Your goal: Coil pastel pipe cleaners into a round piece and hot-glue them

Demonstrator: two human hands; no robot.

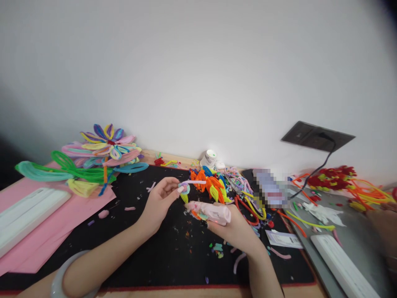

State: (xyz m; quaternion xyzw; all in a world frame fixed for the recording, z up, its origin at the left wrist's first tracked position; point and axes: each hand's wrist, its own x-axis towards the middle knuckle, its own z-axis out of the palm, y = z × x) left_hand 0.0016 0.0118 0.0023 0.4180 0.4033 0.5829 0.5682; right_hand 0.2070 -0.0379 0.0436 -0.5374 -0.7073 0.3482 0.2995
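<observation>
My left hand point(160, 200) pinches a small pipe cleaner piece point(185, 188) between thumb and fingers. The piece has a pale blue and pink coil, a yellow-green end below and a lilac strand point(197, 182) sticking out to the right. My right hand point(231, 227) is wrapped round a pale pink glue gun point(214, 212), whose smeared, fuzz-covered tip points left, just below and right of the piece. Tip and piece look close; whether they touch I cannot tell. Behind the hands lies a pile of orange, yellow and blue pipe cleaner loops point(212, 184).
A black mat point(130, 256) with scraps lies under my hands. Pipe cleaner flowers point(108, 145) and pink paper point(58, 231) with a white box point(34, 213) are at left. A white cup point(208, 158) stands by the wall. Another person's hand point(383, 223) is at far right.
</observation>
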